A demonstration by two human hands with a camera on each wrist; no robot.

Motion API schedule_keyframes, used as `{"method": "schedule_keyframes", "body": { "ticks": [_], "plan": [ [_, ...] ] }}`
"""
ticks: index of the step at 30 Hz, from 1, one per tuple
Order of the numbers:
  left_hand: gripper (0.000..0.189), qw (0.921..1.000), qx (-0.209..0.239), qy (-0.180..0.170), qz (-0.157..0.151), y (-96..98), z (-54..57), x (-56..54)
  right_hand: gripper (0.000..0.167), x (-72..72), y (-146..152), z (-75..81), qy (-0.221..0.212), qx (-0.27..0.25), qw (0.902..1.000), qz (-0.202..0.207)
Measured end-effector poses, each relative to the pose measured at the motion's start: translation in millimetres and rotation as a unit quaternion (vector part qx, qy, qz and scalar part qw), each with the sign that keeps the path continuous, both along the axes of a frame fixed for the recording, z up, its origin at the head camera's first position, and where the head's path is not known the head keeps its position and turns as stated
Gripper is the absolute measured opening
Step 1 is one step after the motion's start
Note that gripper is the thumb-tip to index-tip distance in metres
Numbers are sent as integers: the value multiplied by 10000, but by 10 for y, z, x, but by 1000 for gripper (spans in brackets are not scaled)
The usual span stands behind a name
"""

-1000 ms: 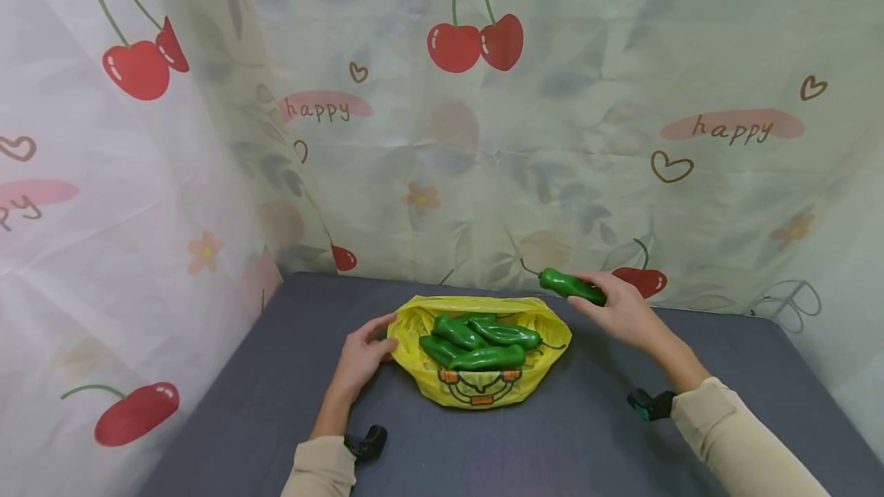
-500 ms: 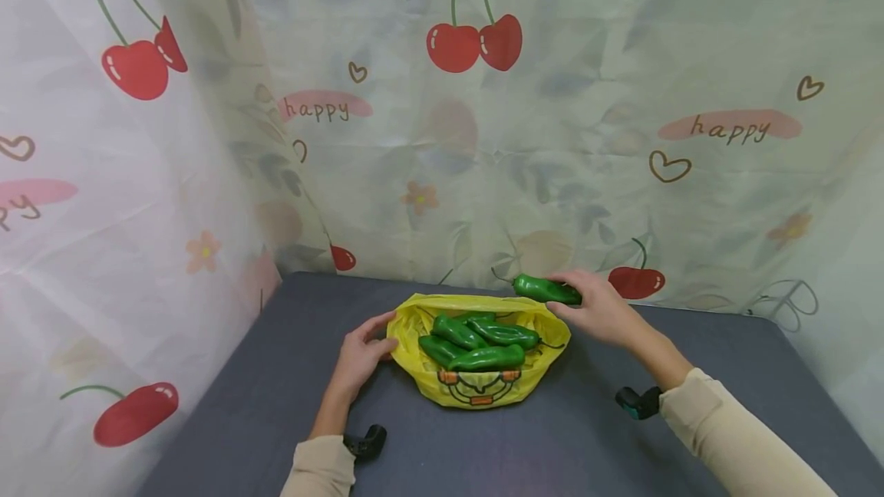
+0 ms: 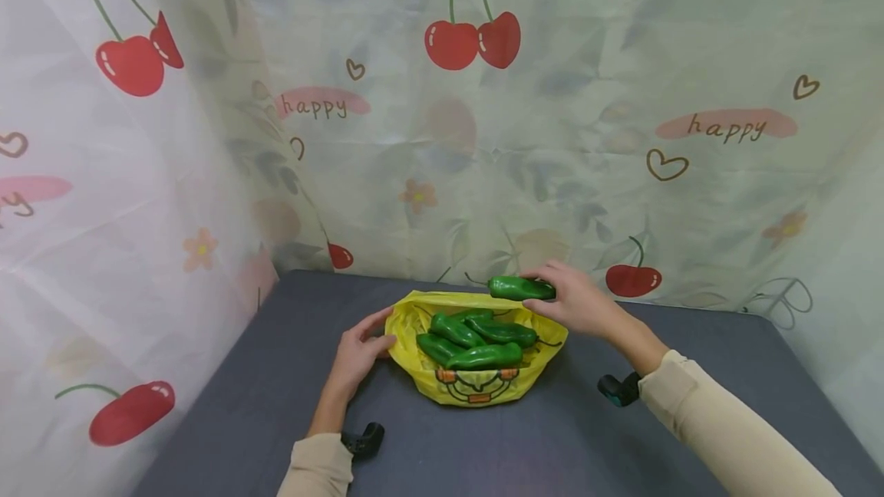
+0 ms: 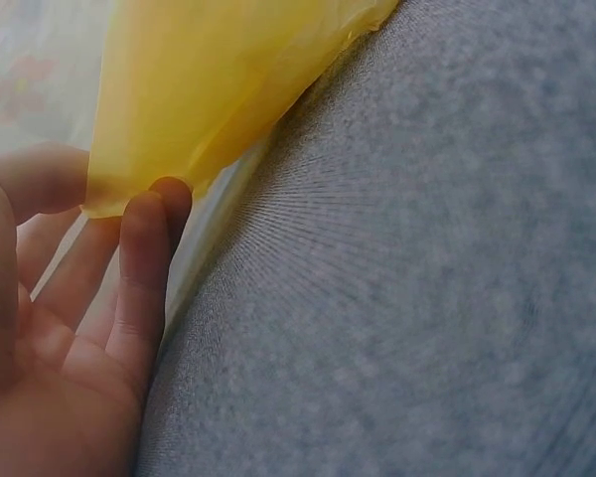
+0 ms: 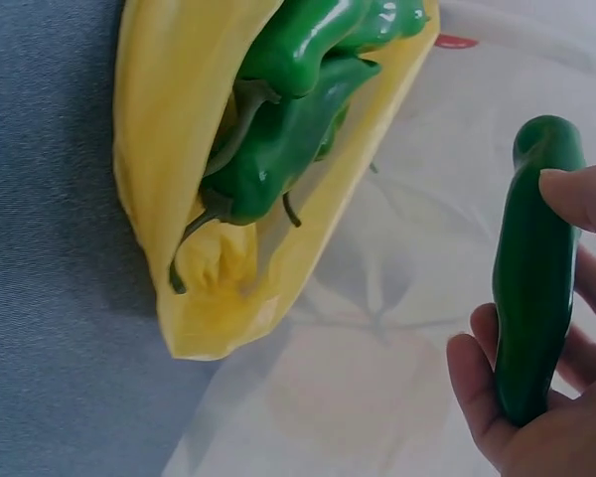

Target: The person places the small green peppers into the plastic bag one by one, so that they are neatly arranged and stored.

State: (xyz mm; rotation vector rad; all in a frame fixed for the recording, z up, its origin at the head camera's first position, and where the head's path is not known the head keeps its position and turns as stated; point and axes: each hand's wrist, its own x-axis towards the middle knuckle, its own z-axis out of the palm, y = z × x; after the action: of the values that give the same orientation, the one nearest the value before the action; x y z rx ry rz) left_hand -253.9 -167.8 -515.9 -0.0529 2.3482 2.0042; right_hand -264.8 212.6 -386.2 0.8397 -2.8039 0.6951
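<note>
A yellow plastic bag with a printed cartoon face stands with its mouth spread wide, and several green peppers lie inside. My left hand pinches the left rim of the bag; in the left wrist view the thumb and fingers hold the yellow film at its corner. Above the bag's back right rim, my right hand grips another green pepper, its thin stem pointing left. The right wrist view has this long pepper between thumb and fingers, apart from the bag.
Both hands work over a dark grey cloth-covered table. A pale curtain printed with cherries hangs behind its back edge and along the left. Black wrist bands sit at the sleeve cuffs.
My right hand has carried its pepper leftward, from right of the bag to over its back right rim. The left hand keeps its place on the bag's rim.
</note>
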Motion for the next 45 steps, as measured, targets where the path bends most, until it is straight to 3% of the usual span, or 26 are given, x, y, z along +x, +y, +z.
{"method": "schedule_keyframes", "body": {
  "ticks": [7, 21, 37, 45],
  "plan": [
    [53, 10000, -16, 30, -47, 32, 177, 119, 41, -51, -133, 86, -201, 157, 9992, 305],
    [54, 10000, -16, 6, -60, 29, 204, 100, 45, -155, -463, 164, -622, 641, 9941, 616],
    [55, 9999, -3, -58, -86, 30, 200, 94, 47, -259, -856, 28, -1111, 1173, 9847, 649],
    [55, 10000, 40, -41, -64, 14, 175, 80, 48, -280, -1022, -25, -1226, 1142, 9836, 674]
  ]
}}
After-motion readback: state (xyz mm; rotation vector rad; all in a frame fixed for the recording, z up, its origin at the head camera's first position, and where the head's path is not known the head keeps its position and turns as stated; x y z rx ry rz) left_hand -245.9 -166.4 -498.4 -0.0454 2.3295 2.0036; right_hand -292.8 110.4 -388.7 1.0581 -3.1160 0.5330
